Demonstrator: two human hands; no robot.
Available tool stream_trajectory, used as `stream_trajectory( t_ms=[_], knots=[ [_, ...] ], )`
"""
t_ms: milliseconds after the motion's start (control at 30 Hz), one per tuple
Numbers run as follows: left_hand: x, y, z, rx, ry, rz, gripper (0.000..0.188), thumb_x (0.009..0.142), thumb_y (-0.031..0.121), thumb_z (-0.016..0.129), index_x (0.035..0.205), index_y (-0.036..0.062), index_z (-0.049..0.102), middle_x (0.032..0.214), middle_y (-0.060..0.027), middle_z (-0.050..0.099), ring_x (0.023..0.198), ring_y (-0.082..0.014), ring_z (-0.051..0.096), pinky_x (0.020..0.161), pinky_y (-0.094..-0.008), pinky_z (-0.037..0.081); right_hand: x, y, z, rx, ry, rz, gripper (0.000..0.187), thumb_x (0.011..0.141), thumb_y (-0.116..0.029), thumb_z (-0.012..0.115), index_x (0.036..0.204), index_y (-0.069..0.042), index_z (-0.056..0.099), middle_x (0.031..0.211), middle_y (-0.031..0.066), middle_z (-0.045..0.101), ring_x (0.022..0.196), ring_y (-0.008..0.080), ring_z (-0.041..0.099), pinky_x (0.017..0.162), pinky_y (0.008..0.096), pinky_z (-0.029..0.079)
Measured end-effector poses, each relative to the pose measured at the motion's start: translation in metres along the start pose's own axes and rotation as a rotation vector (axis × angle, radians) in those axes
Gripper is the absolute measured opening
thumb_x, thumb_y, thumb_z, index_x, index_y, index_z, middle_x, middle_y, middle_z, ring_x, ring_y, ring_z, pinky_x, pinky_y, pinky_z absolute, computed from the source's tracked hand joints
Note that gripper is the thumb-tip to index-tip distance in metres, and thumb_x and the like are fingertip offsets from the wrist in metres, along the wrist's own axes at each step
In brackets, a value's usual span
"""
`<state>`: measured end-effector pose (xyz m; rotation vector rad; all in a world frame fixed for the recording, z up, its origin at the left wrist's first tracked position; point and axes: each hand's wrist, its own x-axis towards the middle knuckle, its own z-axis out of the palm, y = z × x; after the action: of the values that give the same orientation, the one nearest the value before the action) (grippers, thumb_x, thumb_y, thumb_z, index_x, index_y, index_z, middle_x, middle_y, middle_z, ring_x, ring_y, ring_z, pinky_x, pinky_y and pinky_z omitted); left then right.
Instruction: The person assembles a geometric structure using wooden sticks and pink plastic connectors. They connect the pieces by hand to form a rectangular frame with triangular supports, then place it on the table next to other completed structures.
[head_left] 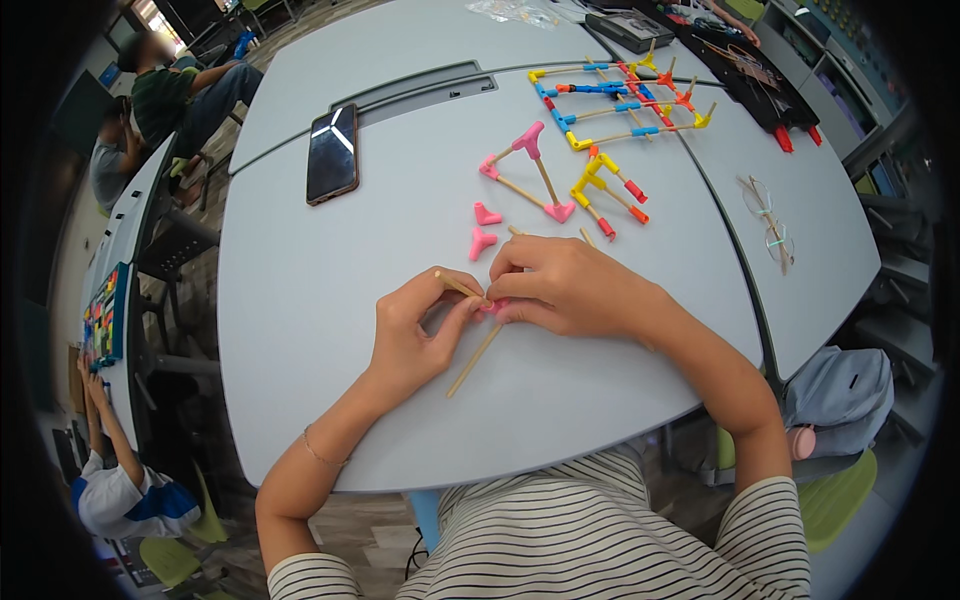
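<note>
Close together above the white table (330, 390), both hands are pinched at one small pink connector (492, 306). Between the thumb and forefinger of my left hand (415, 320) is a thin wooden stick (455, 284) whose inner end meets the connector. My right hand (570, 285) grips the connector, its fingers covering most of it. A second wooden stick (474, 360) slants from the connector down toward me. Two loose pink connectors (482, 242) lie just beyond my hands. Farther off stands a triangle of sticks with pink corners (530, 140).
Beyond my right hand lie a small yellow-and-red stick piece (597, 180) and a larger multicoloured stick frame (625, 105). A phone (332, 155) rests at the far left, glasses (770, 225) at the right. A grey backpack (840, 400) sits beside me. Other people are at the left.
</note>
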<state>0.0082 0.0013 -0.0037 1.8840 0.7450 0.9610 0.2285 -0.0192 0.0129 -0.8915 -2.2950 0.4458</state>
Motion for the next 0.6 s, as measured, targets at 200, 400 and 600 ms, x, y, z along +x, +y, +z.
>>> stream_trajectory(
  t_ms=[200, 400, 600],
  knots=[
    [0.000, 0.000, -0.003, -0.011, -0.051, -0.041, 0.008, 0.091, -0.005, 0.062, 0.098, -0.0051, 0.064, 0.097, -0.0090, 0.066, 0.085, -0.0146, 0.067, 0.079, -0.0273, 0.055, -0.001, -0.001, 0.000, -0.014, 0.002, 0.060, 0.018, 0.079, -0.014, 0.076, 0.089, -0.003, 0.066, 0.092, 0.0066, 0.063, 0.081, 0.0239, 0.064, 0.070, 0.0346, 0.052],
    [-0.001, 0.007, -0.004, 0.184, -0.131, -0.092, 0.019, 0.083, 0.007, 0.076, 0.096, 0.0017, 0.063, 0.092, -0.0045, 0.062, 0.077, -0.0108, 0.057, 0.071, -0.0248, 0.048, -0.004, 0.008, -0.006, -0.070, 0.031, 0.115, 0.017, 0.075, -0.007, 0.072, 0.091, -0.004, 0.066, 0.091, 0.0074, 0.063, 0.082, 0.0244, 0.064, 0.069, 0.0344, 0.052],
    [-0.004, 0.016, 0.002, 0.420, -0.250, 0.112, 0.026, 0.078, 0.014, 0.080, 0.090, 0.0030, 0.061, 0.084, -0.0071, 0.054, 0.079, -0.0208, 0.056, 0.065, -0.0308, 0.048, -0.004, 0.012, -0.008, -0.104, -0.009, 0.098, 0.020, 0.078, -0.013, 0.072, 0.095, -0.005, 0.066, 0.087, 0.0080, 0.060, 0.081, 0.0244, 0.062, 0.067, 0.0363, 0.049]
  ],
)
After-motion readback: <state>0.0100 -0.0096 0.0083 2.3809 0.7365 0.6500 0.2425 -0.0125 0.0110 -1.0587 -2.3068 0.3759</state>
